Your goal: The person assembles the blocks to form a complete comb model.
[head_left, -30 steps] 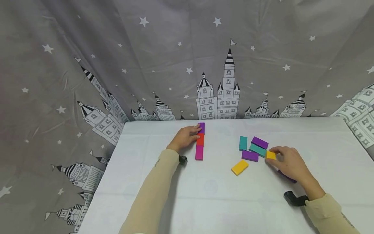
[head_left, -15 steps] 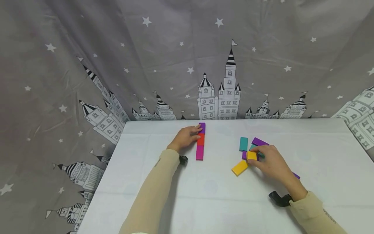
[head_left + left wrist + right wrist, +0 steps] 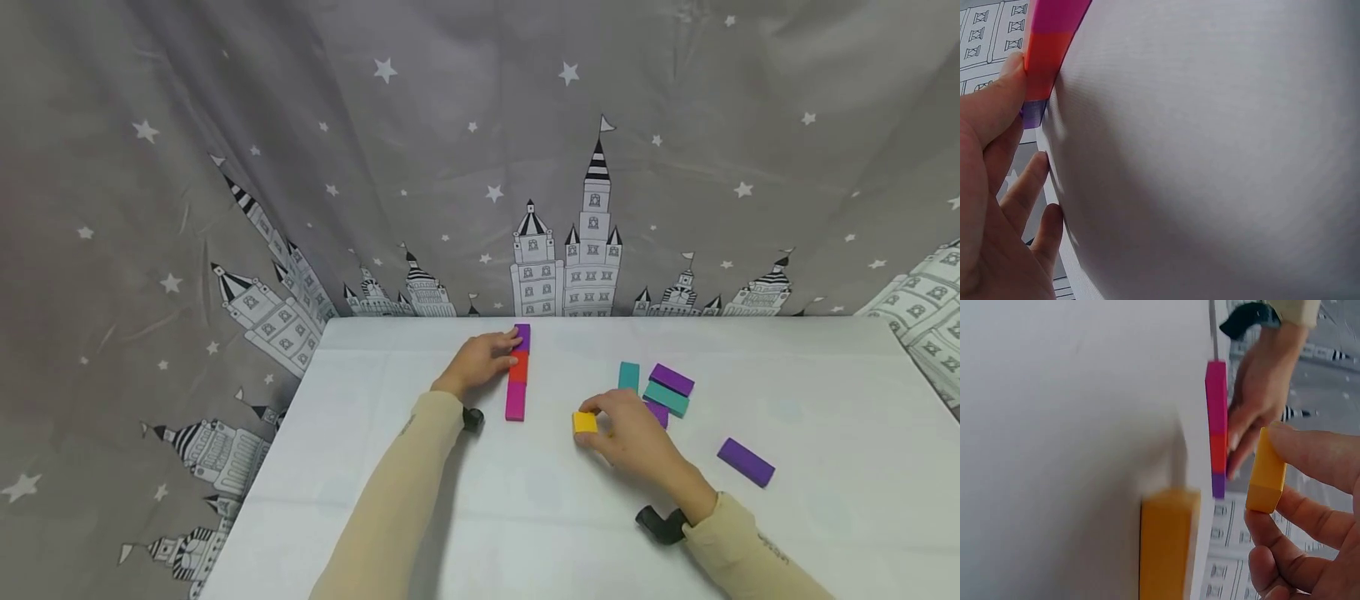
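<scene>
In the head view, a purple block [image 3: 524,333], a red block [image 3: 519,367] and a magenta block [image 3: 515,402] lie end to end in a row. My left hand [image 3: 472,364] rests beside that row, its thumb touching the red block and its fingertips at the purple one. To the right of the row, my right hand [image 3: 636,433] pinches a yellow block [image 3: 584,422] between thumb and fingers. The right wrist view shows this block raised off the table. A second yellow block [image 3: 1166,547] lies on the table there, mostly hidden by the right hand in the head view.
Right of the right hand lie a teal block [image 3: 628,376], another teal block [image 3: 666,398] and two purple ones close together. A further purple block [image 3: 746,462] lies apart. The white table [image 3: 525,533] ends at a grey curtain [image 3: 450,150].
My right hand has carried the yellow block leftwards from beside the cluster, past the other yellow block, towards the row. The left hand stays at the row.
</scene>
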Tool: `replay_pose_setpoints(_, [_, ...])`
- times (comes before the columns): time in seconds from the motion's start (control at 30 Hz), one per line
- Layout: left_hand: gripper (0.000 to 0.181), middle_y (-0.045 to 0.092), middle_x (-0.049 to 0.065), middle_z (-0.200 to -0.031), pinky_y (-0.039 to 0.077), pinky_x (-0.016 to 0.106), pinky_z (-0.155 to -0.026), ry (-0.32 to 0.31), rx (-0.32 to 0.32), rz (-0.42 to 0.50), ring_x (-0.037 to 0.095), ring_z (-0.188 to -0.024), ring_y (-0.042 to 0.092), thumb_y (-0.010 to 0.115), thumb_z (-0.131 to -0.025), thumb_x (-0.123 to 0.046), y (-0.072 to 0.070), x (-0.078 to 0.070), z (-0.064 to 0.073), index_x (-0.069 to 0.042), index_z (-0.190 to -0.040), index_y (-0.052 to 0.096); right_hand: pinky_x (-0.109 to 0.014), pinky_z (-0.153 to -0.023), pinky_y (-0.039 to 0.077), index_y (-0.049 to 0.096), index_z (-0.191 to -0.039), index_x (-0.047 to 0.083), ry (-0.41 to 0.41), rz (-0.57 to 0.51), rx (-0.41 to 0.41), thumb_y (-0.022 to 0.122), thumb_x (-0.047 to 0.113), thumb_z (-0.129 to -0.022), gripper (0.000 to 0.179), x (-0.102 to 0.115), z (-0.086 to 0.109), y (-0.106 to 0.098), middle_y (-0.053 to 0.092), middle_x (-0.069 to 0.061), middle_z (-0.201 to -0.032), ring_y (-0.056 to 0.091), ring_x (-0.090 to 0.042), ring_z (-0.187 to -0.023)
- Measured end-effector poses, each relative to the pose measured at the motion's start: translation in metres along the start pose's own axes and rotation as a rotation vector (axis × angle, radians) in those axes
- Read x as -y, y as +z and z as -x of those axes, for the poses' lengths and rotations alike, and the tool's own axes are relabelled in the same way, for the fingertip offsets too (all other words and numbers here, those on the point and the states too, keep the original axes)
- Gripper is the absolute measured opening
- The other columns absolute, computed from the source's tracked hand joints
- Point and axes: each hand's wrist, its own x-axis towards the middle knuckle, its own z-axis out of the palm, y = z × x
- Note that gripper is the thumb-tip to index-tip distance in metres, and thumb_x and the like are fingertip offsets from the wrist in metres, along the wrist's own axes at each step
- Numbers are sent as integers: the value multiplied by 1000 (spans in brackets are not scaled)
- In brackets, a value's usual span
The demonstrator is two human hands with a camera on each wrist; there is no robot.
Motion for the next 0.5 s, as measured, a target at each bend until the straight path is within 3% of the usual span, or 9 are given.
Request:
replay_pose_setpoints(0.27, [51,44,-6,-155,27,43,-121,-23,4,4,24,-145,39,69,-96,-27,2,-1,4,-20,-144,56,-36,-82,51,74,-106,12,34,8,73,84,26,-81,30,18,-13,26,67,4,-97,52,-18,-94])
replay_pose_setpoints(0.5, [50,44,-5,-155,27,42,-121,-2,-6,1,24,-144,40,69,-96,-27,1,0,2,-19,-144,57,-32,-74,49,73,-101,10,41,59,115,85,28,-80,30,29,-25,41,62,6,-84,51,-17,-85])
